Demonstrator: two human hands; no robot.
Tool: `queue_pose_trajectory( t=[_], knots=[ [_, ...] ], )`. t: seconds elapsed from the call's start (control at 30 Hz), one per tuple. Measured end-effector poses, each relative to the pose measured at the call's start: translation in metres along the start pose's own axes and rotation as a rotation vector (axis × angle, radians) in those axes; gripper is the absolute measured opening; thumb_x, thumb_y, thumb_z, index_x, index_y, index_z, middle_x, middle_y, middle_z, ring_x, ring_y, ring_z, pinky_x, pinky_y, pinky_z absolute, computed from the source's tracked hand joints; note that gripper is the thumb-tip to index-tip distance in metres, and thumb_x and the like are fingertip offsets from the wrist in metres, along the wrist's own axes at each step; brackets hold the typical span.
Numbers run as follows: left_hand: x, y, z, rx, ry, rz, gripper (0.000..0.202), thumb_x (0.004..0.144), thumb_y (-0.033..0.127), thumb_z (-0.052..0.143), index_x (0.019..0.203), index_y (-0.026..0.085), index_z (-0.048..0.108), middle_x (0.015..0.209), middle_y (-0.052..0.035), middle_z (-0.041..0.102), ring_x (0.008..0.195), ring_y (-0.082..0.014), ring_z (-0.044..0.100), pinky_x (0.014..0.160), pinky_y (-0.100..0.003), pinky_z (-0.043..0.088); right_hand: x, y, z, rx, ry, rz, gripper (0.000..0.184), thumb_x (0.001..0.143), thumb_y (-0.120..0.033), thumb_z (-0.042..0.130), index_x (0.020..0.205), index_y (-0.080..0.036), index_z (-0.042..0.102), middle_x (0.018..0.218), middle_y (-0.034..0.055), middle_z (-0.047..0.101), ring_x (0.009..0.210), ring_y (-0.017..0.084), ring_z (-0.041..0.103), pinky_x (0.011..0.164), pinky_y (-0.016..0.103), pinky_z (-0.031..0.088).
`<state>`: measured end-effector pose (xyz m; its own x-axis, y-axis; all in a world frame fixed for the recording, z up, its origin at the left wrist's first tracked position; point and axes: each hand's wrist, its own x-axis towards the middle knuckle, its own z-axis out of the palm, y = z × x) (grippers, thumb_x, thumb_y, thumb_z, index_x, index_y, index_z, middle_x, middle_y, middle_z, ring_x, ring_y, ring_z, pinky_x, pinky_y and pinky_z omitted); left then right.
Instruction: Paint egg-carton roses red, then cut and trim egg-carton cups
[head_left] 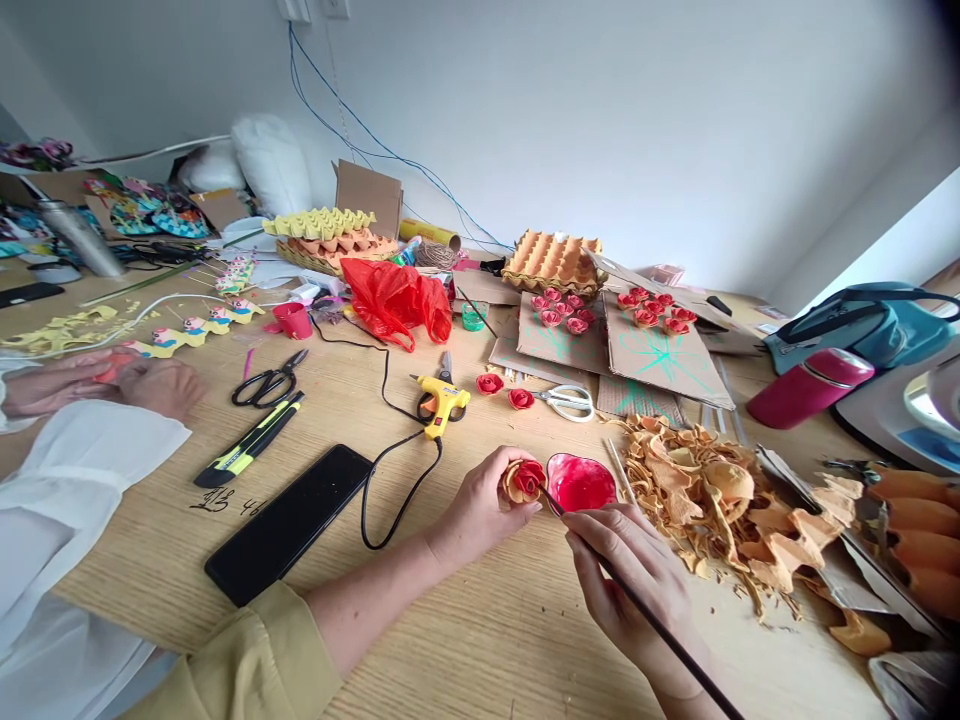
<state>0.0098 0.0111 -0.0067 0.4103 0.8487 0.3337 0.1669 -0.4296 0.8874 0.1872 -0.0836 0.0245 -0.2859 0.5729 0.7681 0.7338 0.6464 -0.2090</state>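
Observation:
Between the thumb and fingers of my left hand (pixel 484 510) is a paper rose (pixel 525 480), red at its centre with bare tan-orange outer petals. My right hand (pixel 637 580) grips a dark-handled paintbrush (pixel 652 615), its tip touching or very close to the rose's petals. Just behind and right of the rose sits a small dish of red paint (pixel 581 484). Two red roses, one at the back (pixel 490 384) and one nearer (pixel 521 399), lie beyond my left hand, beside white-handled scissors (pixel 570 402).
A yellow glue gun (pixel 441 403) with a looping black cord, a phone (pixel 289 525), a utility knife (pixel 251 440) and black scissors (pixel 270 380) lie leftward. Egg-carton scraps (pixel 690 490) pile up on the right. Cardboard sheets (pixel 667 365) hold several roses. A co-worker's hands (pixel 150 383) are at far left.

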Motion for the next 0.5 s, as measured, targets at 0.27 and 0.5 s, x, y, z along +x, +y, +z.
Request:
queue_pose_trajectory(
  t=[0.27, 0.5],
  knots=[
    [0.0003, 0.0001, -0.0007, -0.012, 0.005, -0.054, 0.038, 0.075, 0.009, 0.073, 0.109, 0.02, 0.059, 0.107, -0.0046, 0.071, 0.098, -0.0195, 0.069, 0.088, -0.03, 0.054, -0.0006, -0.0004, -0.006, 0.031, 0.047, 0.0, 0.031, 0.088, 0.003, 0.064, 0.114, -0.012, 0.064, 0.091, 0.0078, 0.07, 0.082, 0.016, 0.063, 0.079, 0.035, 0.054],
    [0.0015, 0.0009, -0.0006, -0.005, 0.005, -0.07, 0.037, 0.074, 0.011, 0.074, 0.107, 0.019, 0.058, 0.106, -0.005, 0.071, 0.096, -0.0201, 0.068, 0.087, -0.031, 0.053, 0.0004, -0.0005, -0.0032, 0.009, 0.018, -0.004, 0.032, 0.088, 0.003, 0.063, 0.116, -0.012, 0.063, 0.09, 0.0074, 0.07, 0.08, 0.016, 0.061, 0.077, 0.034, 0.053]
  ],
)
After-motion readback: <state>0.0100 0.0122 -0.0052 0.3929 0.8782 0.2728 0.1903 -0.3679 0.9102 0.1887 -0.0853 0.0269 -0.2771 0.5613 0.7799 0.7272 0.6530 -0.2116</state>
